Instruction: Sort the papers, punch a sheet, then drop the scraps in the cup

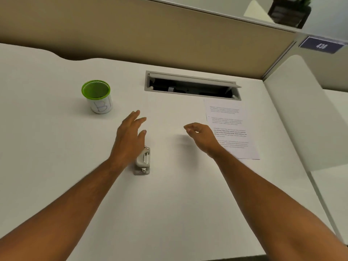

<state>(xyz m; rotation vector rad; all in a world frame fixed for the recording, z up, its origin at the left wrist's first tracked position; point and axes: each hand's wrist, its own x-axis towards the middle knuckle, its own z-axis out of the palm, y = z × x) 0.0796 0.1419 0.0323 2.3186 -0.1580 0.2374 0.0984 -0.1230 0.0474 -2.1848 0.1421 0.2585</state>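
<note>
Hovering empty with fingers spread, both hands (130, 132) hold nothing; punch (143, 161) under the left, printed sheet (231, 129) right, apparently unpunched.

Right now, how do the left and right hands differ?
Left hand is open with fingers spread, reaching forward; right hand is loosely curled, fingertips drawn together. Left hand is over the punch, partly hiding it; right hand is beside the printed sheet, overlapping its left edge. Neither hand holds anything, and both are over the desk.
</note>
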